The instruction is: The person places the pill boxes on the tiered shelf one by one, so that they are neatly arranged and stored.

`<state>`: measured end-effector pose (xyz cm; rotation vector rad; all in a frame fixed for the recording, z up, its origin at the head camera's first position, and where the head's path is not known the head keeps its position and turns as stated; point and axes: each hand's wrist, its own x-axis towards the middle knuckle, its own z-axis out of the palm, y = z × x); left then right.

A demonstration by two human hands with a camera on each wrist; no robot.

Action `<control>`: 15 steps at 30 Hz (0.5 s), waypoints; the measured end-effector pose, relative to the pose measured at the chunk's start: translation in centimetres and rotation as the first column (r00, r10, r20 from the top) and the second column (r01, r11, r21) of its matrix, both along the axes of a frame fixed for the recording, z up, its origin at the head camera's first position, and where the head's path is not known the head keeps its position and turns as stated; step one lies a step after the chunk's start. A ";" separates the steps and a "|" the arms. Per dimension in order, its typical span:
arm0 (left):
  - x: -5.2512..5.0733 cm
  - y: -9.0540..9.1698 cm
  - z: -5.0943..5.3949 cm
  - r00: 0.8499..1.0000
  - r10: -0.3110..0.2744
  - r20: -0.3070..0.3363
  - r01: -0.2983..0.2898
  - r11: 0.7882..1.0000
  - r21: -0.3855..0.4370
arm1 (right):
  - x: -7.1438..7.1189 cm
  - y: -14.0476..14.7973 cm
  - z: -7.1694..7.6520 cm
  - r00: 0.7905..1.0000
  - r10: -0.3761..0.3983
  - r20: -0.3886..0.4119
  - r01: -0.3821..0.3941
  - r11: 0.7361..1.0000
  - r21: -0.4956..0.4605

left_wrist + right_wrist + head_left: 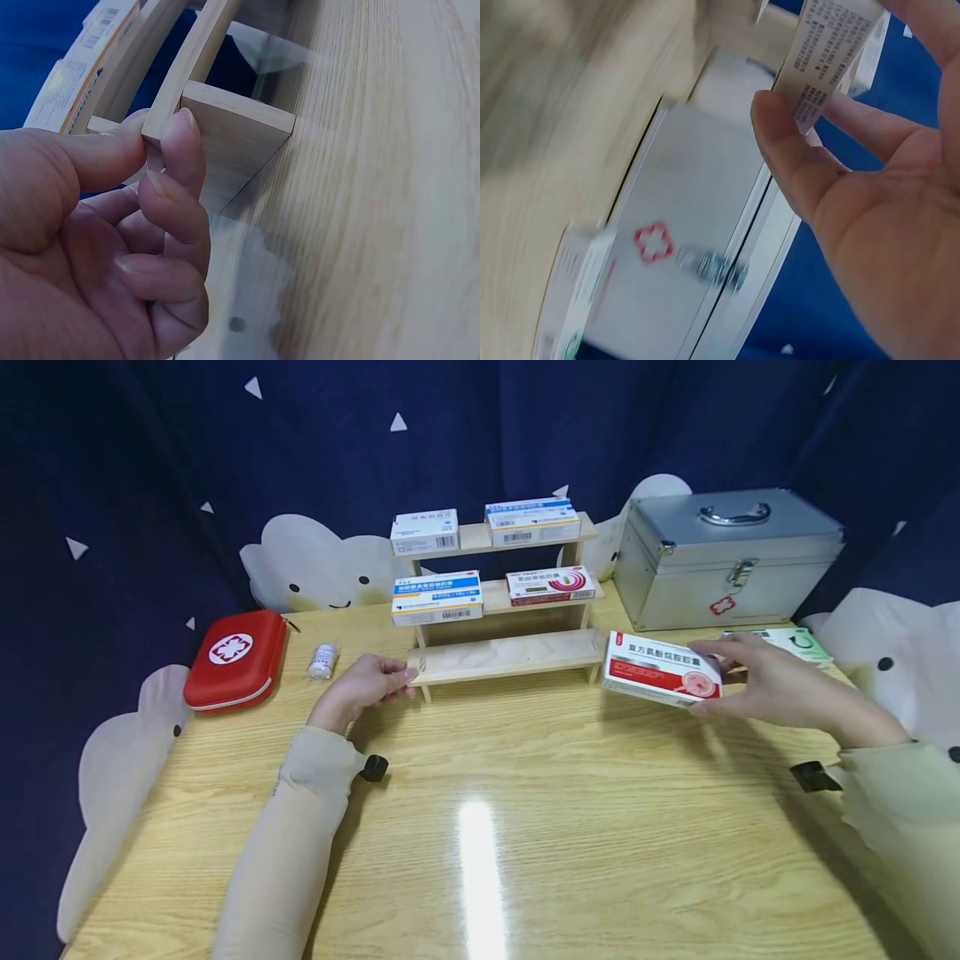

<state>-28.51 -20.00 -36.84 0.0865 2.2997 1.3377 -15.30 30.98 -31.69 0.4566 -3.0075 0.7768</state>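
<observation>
A three-tier wooden shelf (510,656) stands on the table, its lowest tier bare. My left hand (369,683) pinches the left end of that tier between thumb and forefinger; the left wrist view shows the thumb (105,159) on the board's edge. In my right hand (780,685) is a white and red medicine box (660,670), gripped by its right end and tilted, just off the shelf's right end. Its printed end (829,56) shows in the right wrist view. Blue and white boxes (437,597) and a red and white box (551,585) sit on the upper tiers.
A silver metal case (735,560) stands at the back right, with a green and white box (798,643) in front of it, partly behind my right hand. To the left lie a red zipped pouch (236,660) and a small white bottle (323,662). A dark blue curtain hangs behind.
</observation>
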 end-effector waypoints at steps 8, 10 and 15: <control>0.1 0.1 0.1 1.000 0.007 -0.007 -0.007 1.000 0.002 | -2.6 -4.9 0.3 0.996 0.085 -0.006 -0.085 0.996 0.004; 0.0 0.1 0.0 1.000 0.008 -0.008 -0.008 1.000 -0.005 | -3.2 -6.1 0.3 0.994 0.107 0.002 -0.107 0.994 0.002; 0.0 0.1 0.0 1.000 0.008 -0.011 -0.008 1.000 -0.019 | -4.8 -8.9 0.3 0.988 0.151 0.044 -0.150 0.988 -0.022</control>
